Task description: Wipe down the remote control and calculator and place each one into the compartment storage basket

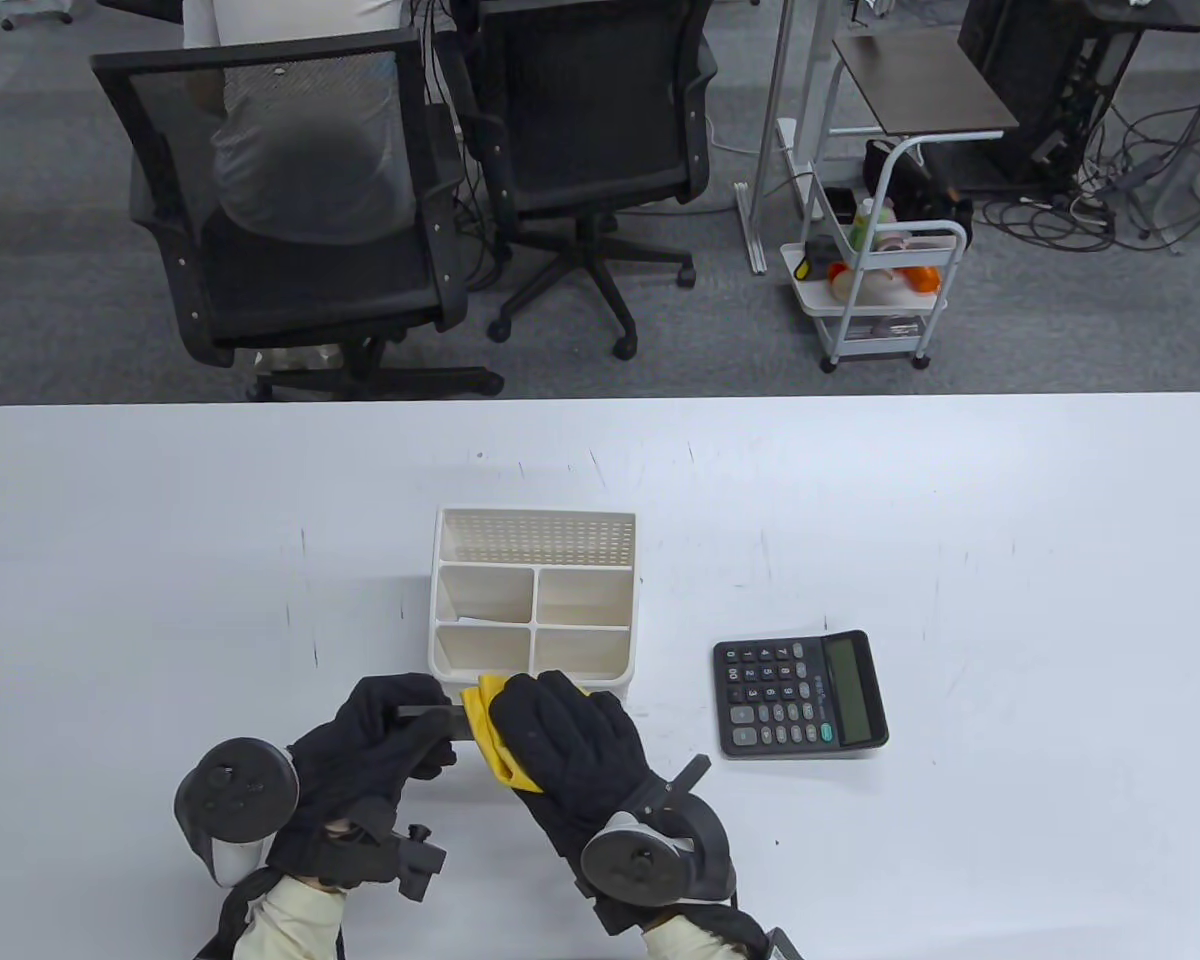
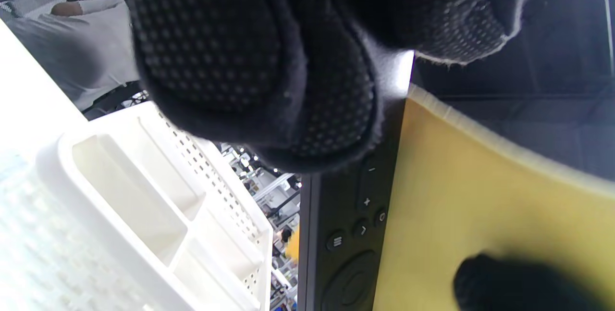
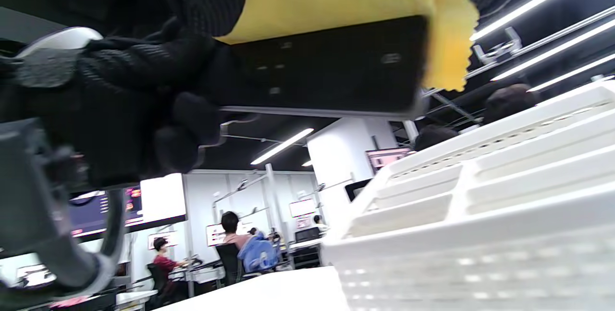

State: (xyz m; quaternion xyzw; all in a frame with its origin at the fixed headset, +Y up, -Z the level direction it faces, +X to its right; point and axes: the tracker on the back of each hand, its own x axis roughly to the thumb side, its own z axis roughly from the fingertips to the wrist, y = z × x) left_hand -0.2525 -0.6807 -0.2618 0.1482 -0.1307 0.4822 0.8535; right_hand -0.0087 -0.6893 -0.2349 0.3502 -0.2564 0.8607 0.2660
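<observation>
A slim black plastic remote control (image 2: 346, 234) with raised round buttons is held above the white table (image 1: 960, 500), just before the white plastic compartment storage basket (image 1: 533, 600) with its perforated back wall. The left hand (image 1: 380, 740), in a dotted knit glove, grips one end; the right hand (image 1: 570, 745) curls a soft yellow cloth (image 1: 490, 735) around the other. The black rectangular calculator (image 1: 800, 695) lies flat to the basket's right.
</observation>
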